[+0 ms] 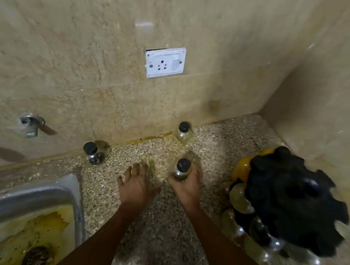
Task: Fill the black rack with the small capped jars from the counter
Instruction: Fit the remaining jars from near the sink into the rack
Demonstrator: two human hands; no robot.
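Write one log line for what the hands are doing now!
right hand: holds black-capped clear jar | left hand: empty, open | black plastic rack: partly filled | two jars on counter

Dim, warm yellowish light, no hard source visible. Soft glare patch on the wall tile above the socket. The tap stub throws a shadow to the right along the wall. Heavy motion blur overall: black rack smeared, jar outlines in it mushy, left hand ghosted at the fingertips. Specular dots on the rack's lower jars. Wide-angle bending: wall lines and sink rim curve toward the edges. Grain in the speckled counter.
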